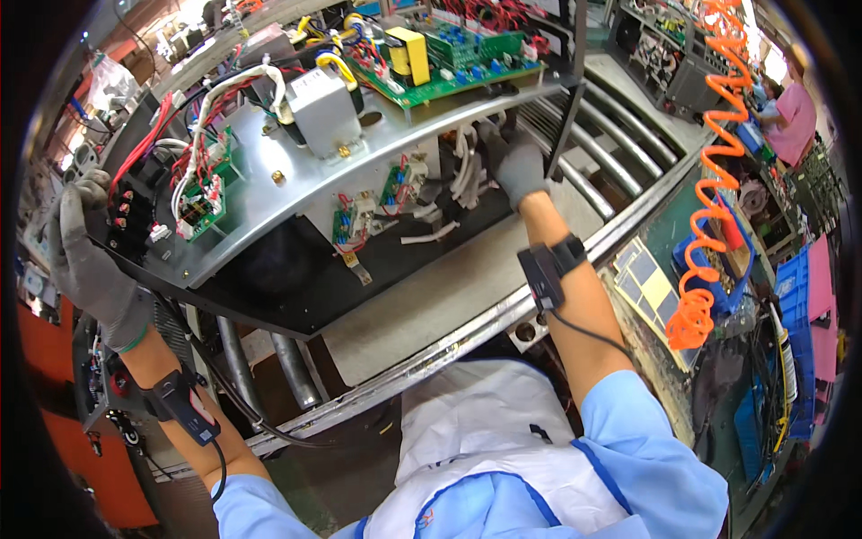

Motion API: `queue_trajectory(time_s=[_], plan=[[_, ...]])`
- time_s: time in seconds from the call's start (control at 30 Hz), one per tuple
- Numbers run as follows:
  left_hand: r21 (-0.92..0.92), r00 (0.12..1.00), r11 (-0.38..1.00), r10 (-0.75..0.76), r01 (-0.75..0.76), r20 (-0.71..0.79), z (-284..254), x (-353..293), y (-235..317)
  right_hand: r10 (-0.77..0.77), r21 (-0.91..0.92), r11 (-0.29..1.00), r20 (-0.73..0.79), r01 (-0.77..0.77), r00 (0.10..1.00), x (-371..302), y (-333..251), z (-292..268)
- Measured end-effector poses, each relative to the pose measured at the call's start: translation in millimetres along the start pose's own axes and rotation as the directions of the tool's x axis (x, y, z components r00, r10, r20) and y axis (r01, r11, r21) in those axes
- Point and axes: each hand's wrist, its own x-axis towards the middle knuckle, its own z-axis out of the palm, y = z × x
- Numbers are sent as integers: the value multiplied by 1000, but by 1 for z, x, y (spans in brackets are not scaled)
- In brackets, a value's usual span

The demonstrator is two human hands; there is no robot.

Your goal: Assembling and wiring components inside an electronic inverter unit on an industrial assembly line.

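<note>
A large metal chassis [242, 171] stands before me, its bare upper shelf carrying a green circuit board [449, 81], a grey box-shaped part [323, 112] and bundled wires. At its left end is my left hand [94, 269], in a grey glove, with fingers curled at the edge beside a black terminal block [130, 211]. Under the shelf's right side reaches my right hand [521, 168], also gloved, close to a bundle of pale cables [465, 171]. Its fingertips are in shadow and partly hidden. Small green boards [395, 184] sit on the chassis's lower inside wall.
The chassis rests over a roller conveyor [620, 162] with a metal side rail [431, 346]. An orange coiled air hose [723, 171] hangs at the right, above a bench with a blue bin [795, 296]. Farther back on the right, a person in pink [792, 121] is at work.
</note>
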Motion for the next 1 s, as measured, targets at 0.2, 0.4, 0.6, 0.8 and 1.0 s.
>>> queue_trajectory(time_s=[0.2,0.4,0.6,0.8,1.0], plan=[[-39,987,994,-107,104,-115,4,-7,-19,-160,214,958,-153,191,975,-41,10,-6],[44,975,990,-120,131,-188,9,-5,-8,81,355,931,38,-90,996,-136,53,40],[38,984,995,-86,93,-156,10,-4,-7,61,424,901,82,-90,995,-131,22,54],[37,982,995,-83,91,-171,14,-4,2,140,640,716,260,-279,955,-125,-24,31],[42,993,997,-56,60,-101,11,-7,-8,66,309,951,-183,-6,981,-102,-30,42]])
